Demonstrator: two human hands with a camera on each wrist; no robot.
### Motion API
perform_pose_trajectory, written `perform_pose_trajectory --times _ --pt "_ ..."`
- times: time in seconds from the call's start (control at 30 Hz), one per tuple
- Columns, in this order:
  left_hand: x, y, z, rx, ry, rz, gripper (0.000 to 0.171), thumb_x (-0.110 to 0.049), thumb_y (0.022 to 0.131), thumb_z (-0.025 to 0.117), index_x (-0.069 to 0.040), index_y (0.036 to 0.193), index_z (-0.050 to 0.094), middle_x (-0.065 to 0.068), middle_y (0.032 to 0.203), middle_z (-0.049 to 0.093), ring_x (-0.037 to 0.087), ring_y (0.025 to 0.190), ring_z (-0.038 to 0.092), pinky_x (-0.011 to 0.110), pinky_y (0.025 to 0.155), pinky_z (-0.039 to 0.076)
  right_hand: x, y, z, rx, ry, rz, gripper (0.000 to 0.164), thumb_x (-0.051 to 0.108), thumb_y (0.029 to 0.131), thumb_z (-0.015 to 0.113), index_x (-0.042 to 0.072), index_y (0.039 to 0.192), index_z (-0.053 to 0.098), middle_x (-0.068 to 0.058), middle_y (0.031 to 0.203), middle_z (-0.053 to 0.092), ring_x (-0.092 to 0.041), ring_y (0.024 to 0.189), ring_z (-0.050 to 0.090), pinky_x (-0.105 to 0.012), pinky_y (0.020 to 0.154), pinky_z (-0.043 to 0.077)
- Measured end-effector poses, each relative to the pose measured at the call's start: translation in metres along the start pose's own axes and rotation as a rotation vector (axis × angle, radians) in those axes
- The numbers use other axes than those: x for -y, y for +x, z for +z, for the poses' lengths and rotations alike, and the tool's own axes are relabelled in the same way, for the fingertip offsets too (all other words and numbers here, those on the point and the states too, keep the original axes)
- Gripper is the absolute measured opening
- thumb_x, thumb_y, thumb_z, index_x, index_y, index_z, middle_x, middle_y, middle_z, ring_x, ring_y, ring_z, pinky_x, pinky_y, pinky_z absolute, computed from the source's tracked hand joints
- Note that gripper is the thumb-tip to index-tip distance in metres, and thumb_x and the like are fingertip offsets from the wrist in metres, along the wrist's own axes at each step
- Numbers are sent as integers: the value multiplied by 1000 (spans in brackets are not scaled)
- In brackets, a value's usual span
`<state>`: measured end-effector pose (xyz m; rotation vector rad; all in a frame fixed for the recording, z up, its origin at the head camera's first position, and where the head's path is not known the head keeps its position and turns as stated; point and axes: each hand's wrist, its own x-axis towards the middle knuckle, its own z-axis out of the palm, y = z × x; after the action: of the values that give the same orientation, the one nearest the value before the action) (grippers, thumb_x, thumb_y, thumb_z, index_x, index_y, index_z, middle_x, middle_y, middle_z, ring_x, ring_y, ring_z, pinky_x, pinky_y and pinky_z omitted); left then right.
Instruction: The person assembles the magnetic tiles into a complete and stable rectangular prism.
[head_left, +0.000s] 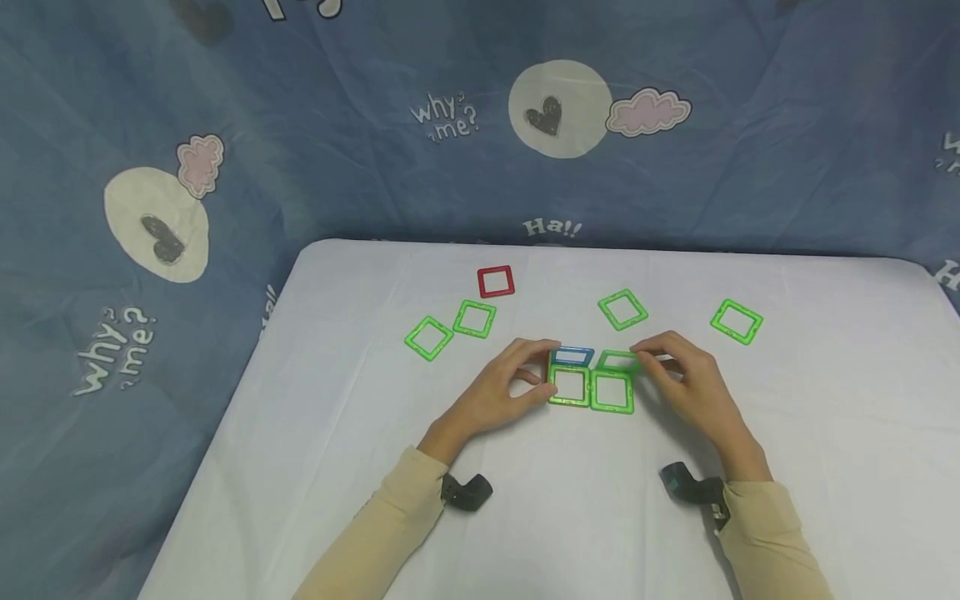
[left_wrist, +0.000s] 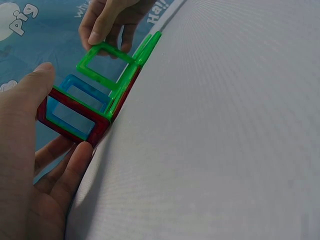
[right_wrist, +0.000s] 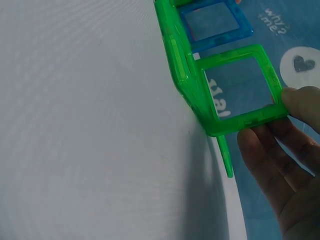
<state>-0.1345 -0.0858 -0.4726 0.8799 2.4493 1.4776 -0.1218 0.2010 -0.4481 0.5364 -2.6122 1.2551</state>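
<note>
At the table's middle, magnetic tiles form a low joined structure, with two green square tiles side by side, the left one point(head_left: 570, 403) and the right one point(head_left: 612, 409). My left hand point(head_left: 495, 387) grips its left end, thumb and fingers on opposite edges of an upright red tile point(left_wrist: 75, 105). Behind stands a blue tile point(right_wrist: 222, 40), inside the left end. My right hand point(head_left: 701, 387) pinches a green tile point(right_wrist: 250, 119) by its outer corner, between thumb and fingertips. That tile stands tilted, its lower edge against the right part of the structure.
Loose tiles lie on the white table point(head_left: 337, 333) behind the structure: a red one point(head_left: 498, 294) and two green ones point(head_left: 470, 332) at the left, another green one point(head_left: 632, 321) behind my right hand, and one point(head_left: 730, 332) farther right. A blue printed cloth point(head_left: 337, 167) hangs beyond the table.
</note>
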Motion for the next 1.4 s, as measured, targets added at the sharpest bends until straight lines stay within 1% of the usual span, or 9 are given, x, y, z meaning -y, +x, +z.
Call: perform_pose_trajectory --times 0.13,0.27,0.53,0.87,1.13,1.3,1.4 --pt "-1 0 0 0 -3 -2 56 -31 89 66 -36 138 39 -10 128 49 2 114 51 17 90 49 0 0 1 1 9 -10 17 1 87 64 9 101 66 1 99 66 13 98 53 -7 82 48" --pt "-1 0 0 -2 -1 2 56 -30 89 66 -35 138 40 -10 129 49 2 114 51 17 90 49 0 1 2 -1 2 -3 16 2 87 64 10 101 67 1 98 66 13 98 54 -8 81 48" --pt "-1 1 1 -1 -1 9 56 -30 89 66 -35 138 39 -9 128 50 2 116 50 17 90 49 0 0 3 -2 1 7 15 4 89 63 9 101 67 -1 98 67 9 97 55 -13 81 51" --pt "-2 1 0 4 -1 -8 56 -31 89 66 -35 138 40 -10 129 49 2 113 51 17 90 49 1 0 3 -5 3 18 15 4 89 62 10 102 67 -2 99 67 10 97 54 -10 82 49" --pt "-1 1 0 0 5 -9 56 -32 89 65 -37 138 39 -11 129 48 2 112 51 17 90 49 2 2 5 -3 22 18 16 4 89 62 10 102 67 -1 100 67 10 97 54 -8 82 48" --pt "0 0 0 0 -1 -4 56 -32 88 66 -37 138 40 -11 128 49 2 113 51 18 90 49 3 2 6 5 15 29 14 5 90 62 9 102 67 -1 100 66 10 97 54 -10 81 49" --pt "0 1 0 0 0 -1 56 -30 89 66 -35 138 40 -10 128 49 2 112 52 18 90 49 3 1 8 12 2 47 13 8 91 61 10 102 66 -1 100 66 9 97 54 -11 80 50"
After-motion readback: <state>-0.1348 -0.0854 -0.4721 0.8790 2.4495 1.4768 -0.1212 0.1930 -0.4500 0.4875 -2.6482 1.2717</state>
